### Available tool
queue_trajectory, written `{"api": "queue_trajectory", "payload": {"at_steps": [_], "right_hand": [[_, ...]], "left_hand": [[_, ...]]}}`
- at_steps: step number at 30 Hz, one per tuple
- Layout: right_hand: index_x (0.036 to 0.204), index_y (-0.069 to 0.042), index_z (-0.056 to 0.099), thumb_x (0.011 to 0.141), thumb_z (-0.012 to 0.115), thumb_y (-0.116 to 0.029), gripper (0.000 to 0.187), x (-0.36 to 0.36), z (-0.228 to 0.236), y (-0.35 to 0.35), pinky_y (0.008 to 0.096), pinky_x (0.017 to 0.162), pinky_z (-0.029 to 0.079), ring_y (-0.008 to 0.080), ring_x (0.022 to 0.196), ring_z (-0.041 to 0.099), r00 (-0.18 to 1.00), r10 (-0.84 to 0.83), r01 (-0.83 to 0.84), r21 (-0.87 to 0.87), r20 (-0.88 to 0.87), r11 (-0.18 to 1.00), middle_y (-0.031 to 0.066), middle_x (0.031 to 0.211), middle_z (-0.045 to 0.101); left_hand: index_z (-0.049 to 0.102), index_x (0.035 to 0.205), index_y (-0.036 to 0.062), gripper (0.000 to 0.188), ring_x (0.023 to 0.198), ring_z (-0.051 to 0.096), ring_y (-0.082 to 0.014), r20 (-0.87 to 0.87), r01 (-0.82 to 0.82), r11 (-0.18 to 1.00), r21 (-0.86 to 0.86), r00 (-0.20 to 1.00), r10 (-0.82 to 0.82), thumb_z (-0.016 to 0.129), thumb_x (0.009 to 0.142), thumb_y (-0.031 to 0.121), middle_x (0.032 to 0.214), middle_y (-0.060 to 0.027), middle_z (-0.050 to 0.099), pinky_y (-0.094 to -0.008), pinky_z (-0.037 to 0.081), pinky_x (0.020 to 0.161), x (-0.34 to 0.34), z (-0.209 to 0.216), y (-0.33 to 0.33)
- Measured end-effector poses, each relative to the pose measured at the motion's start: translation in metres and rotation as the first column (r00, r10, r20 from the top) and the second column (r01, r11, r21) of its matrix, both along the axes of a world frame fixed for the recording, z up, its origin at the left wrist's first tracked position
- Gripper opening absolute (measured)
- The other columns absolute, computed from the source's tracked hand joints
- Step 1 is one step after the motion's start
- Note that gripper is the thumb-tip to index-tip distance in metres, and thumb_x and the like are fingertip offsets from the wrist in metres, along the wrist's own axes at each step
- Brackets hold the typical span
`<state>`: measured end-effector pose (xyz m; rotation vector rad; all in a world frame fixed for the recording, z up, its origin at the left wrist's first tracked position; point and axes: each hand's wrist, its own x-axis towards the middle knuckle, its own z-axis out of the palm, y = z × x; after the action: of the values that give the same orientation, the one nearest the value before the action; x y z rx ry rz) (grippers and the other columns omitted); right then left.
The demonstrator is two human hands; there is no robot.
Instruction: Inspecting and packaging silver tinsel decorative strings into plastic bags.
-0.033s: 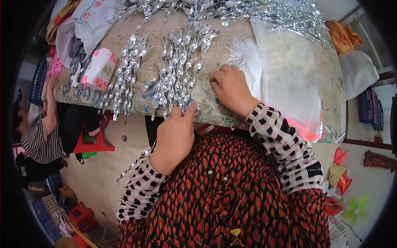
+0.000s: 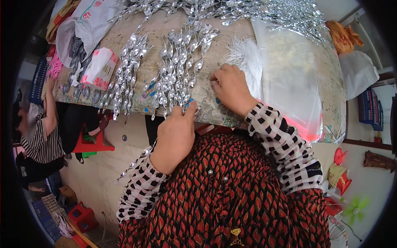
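My left hand [image 2: 175,138] is closed at the table's front edge, back of the hand up. From under it a twisted silver foil strand [image 2: 133,165] trails out beside my wrist and hangs below the table. Just beyond those fingers lies a bunch of silver spiral strands [image 2: 175,70], with a second bunch [image 2: 124,78] to its left. My right hand [image 2: 233,89] rests on the tabletop, fingers curled and pinched together; whatever is between them is hidden. Beside it, to the upper right, is a bundle of fine white strings [image 2: 247,58].
Clear plastic bags [image 2: 291,78] lie at the right of the table [image 2: 153,25]. More silver strands [image 2: 231,10] are heaped along the far side. At left stand a tissue box [image 2: 99,70] and a white sack [image 2: 93,20]. Another person [image 2: 43,136] sits beyond the left end.
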<state>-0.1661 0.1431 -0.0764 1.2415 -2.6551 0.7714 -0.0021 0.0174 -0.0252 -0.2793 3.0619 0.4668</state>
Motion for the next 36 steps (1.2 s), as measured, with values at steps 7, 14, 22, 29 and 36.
{"api": "queue_trajectory", "payload": {"at_steps": [7, 14, 22, 29, 36], "right_hand": [[0.08, -0.007, 0.067, 0.079, 0.064, -0.019, 0.012, 0.008, -0.004, -0.011, 0.045, 0.08, 0.04, 0.0326, 0.092, 0.053, 0.988, -0.152, 0.151, 0.019, 0.038, 0.988, 0.0111, 0.089, 0.058], [0.082, -0.008, 0.066, 0.079, 0.064, -0.019, 0.011, 0.015, -0.005, -0.017, 0.0445, 0.081, 0.039, 0.0316, 0.095, 0.052, 0.989, -0.149, 0.15, 0.088, -0.014, 0.985, 0.0103, 0.092, 0.058], [0.084, -0.003, 0.059, 0.072, 0.056, -0.005, 0.013, 0.015, -0.009, -0.026, 0.0442, 0.079, 0.038, 0.0323, 0.093, 0.051, 0.992, -0.067, 0.086, 0.179, -0.111, 0.98, 0.014, 0.094, 0.055], [0.088, -0.004, 0.058, 0.084, 0.06, -0.013, 0.01, -0.003, 0.016, -0.005, 0.0295, 0.076, 0.04, 0.0178, 0.08, 0.053, 0.856, -0.014, 0.216, -0.332, 0.518, 0.918, 0.0072, 0.09, 0.06], [0.096, -0.006, 0.057, 0.094, 0.052, -0.015, 0.01, 0.02, 0.05, 0.015, 0.0209, 0.075, 0.037, 0.0073, 0.077, 0.048, 0.17, 0.513, 0.481, -0.525, 0.842, 0.702, -0.002, 0.089, 0.058]], "left_hand": [[0.053, 0.115, 0.0065, 0.029, 0.07, 0.061, -0.0365, -0.029, 0.035, 0.999, -0.004, 0.999, -0.035, 0.052, 0.086, 0.008, 0.084, -0.0188, 0.055, -0.0439, 0.051, 0.061, -0.004, 0.005, 0.002], [0.054, 0.115, 0.0061, 0.03, 0.071, 0.061, -0.0358, -0.026, 0.04, 0.999, 0.005, 0.999, -0.04, 0.053, 0.085, 0.008, 0.084, -0.0182, 0.055, -0.0432, 0.051, 0.062, -0.004, 0.003, 0.002], [0.056, 0.116, 0.0075, 0.031, 0.071, 0.061, -0.0353, -0.048, 0.037, 0.999, -0.006, 0.998, -0.037, 0.054, 0.085, 0.009, 0.085, -0.0174, 0.055, -0.0437, 0.05, 0.062, -0.004, 0.002, 0.001], [0.056, 0.121, 0.0095, 0.032, 0.067, 0.058, -0.0293, -0.149, 0.059, 0.962, 0.267, 0.989, -0.019, 0.054, 0.089, 0.011, 0.083, -0.0135, 0.056, -0.0381, 0.048, 0.06, 0.004, 0.009, -0.012], [0.053, 0.124, -0.0016, 0.032, 0.087, 0.059, -0.0133, 0.27, -0.247, 0.3, 0.921, 0.962, -0.038, 0.051, 0.096, 0.013, 0.098, -0.0053, 0.064, -0.0286, 0.048, 0.081, 0.036, 0.002, -0.034]]}}
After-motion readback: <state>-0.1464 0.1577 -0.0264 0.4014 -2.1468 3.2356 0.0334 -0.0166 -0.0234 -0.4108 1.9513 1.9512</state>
